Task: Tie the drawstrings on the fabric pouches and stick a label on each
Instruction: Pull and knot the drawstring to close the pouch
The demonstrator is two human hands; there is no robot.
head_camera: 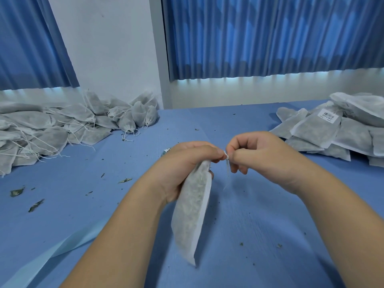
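Room: white wall (pixel 108 48) between two windows hung with blue pleated curtains (pixel 270 34); daylight shows along the curtain hems.
Bench: blue cover (pixel 239 225) across the whole lower field, strewn with small dried leaf fragments (pixel 36 205); a pale blue strip (pixel 62 250) lies at the near left.
Left pile: grey-white fabric pouches (pixel 45 129) with loose white drawstrings, heaped at the far left against the wall.
Right pile: flatter pouches (pixel 332 134) stacked at the far right; one carries a white barcode label (pixel 328 116).
Held pouch (pixel 192 213): long, grey-white, translucent non-woven fabric with greenish filling showing through; hangs above the bench centre, neck up, bottom edge toward the camera, slightly blurred.
Left hand (pixel 187 163): grip closed around the pouch neck.
Right hand (pixel 264 154): thumb and forefinger pinched together on the white drawstring (pixel 227 157), just beside the left thumb; a loose end trails down.
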